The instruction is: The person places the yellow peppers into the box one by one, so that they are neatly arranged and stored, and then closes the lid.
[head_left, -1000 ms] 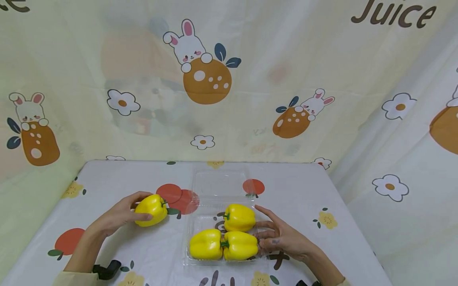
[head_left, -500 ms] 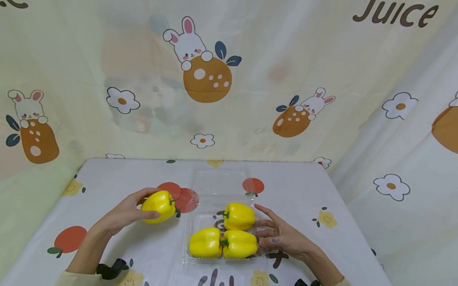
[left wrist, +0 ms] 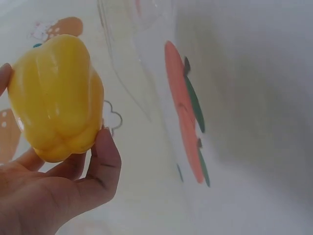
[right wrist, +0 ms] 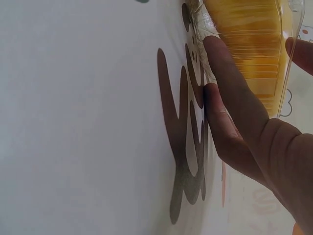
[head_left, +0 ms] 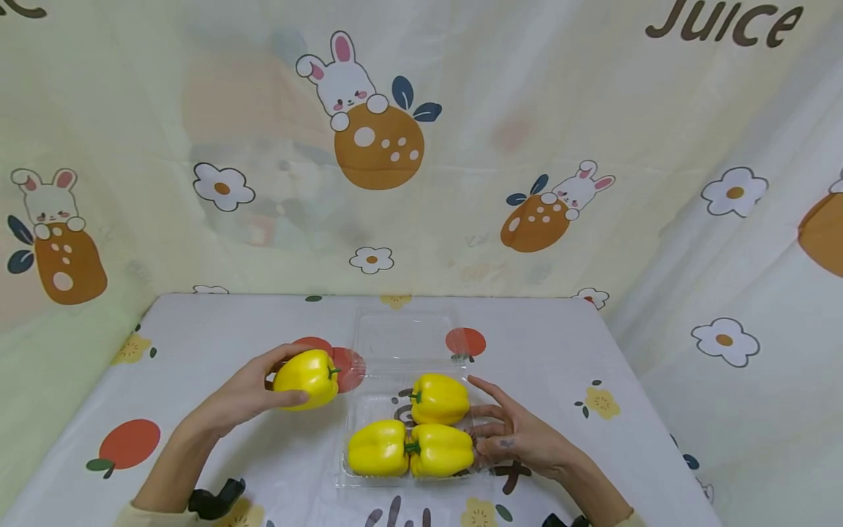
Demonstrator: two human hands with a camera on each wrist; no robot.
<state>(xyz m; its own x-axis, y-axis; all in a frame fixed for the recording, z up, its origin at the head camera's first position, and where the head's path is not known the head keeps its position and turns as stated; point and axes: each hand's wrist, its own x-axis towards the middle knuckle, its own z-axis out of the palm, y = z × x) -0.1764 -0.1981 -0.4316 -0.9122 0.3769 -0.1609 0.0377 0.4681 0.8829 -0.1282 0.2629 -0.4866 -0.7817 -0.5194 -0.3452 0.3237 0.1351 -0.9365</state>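
Observation:
A yellow bell pepper (head_left: 306, 379) is held by my left hand (head_left: 246, 391), left of a clear plastic clamshell box (head_left: 369, 407). Fingers and thumb curve round the pepper's blunt end, its green stem pointing right toward the box; a shadow on the cloth shows it is raised. In the left wrist view the pepper (left wrist: 58, 100) rests in the fingertips. Three more yellow peppers lie in the box: one at back right (head_left: 443, 400), one at front left (head_left: 378, 448), one at front right (head_left: 443, 451). My right hand (head_left: 523, 439) touches the box's right wall with extended fingers.
The box's clear lid (head_left: 405, 337) lies folded back behind it, flat on the table. A white printed cloth (head_left: 546, 351) covers the table. Printed curtains (head_left: 283, 241) stand at the back and both sides.
My left hand has lifted the pepper and carried it rightward, closer to the box. The right hand and the three peppers in the box have stayed in place.

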